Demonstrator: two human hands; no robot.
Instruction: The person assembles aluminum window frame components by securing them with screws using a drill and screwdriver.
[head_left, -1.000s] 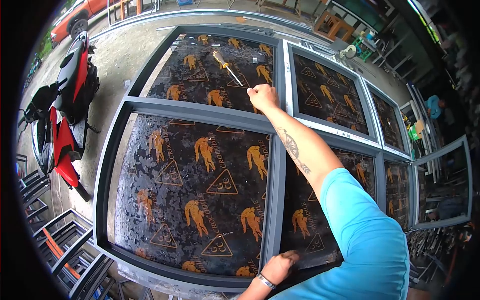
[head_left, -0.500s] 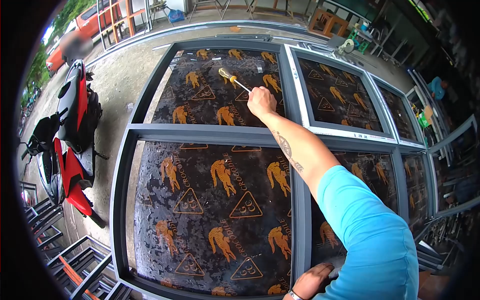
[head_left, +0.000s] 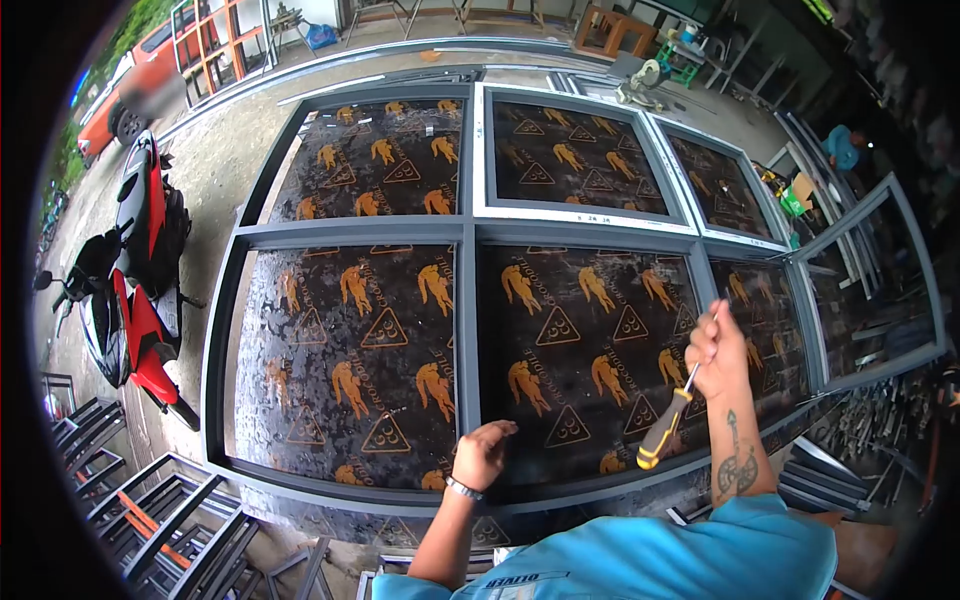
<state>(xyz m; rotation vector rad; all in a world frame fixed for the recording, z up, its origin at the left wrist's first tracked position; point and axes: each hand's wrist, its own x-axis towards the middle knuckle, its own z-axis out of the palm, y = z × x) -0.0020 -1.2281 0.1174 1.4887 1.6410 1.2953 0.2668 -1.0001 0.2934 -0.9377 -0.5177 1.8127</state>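
One screwdriver (head_left: pixel 662 434) above compartmented frame (head_left: pixel 345 234)

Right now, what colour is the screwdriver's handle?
The screwdriver's handle is dark grey with yellow parts, shown in the head view.

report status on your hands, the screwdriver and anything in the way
Right hand gripping screwdriver by the shaft, handle clear of the fingers. Left hand at the frame's near edge, contact unclear. Nothing seen blocking either hand.
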